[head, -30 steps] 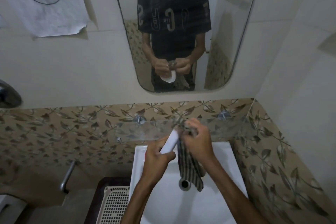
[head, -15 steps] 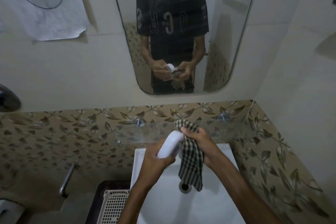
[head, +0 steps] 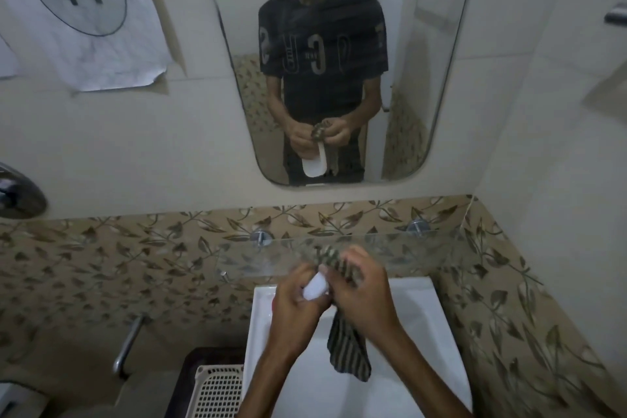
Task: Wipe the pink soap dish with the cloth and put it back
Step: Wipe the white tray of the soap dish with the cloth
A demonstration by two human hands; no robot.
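Over the white sink [head: 441,332], both hands hold the soap dish [head: 315,288].
Left hand [head: 291,309] grips it; right hand [head: 359,292] bunches the checked cloth [head: 346,349] against it, below the glass shelf [head: 424,248] and mirror [head: 424,95].

pale soap dish [head: 315,288] upright, striped cloth [head: 346,346] dangling

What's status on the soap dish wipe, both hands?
Left hand grips soap dish over sink. Right hand holds cloth bunched against dish, tail hanging. Dish not yet back. Nothing in the way.
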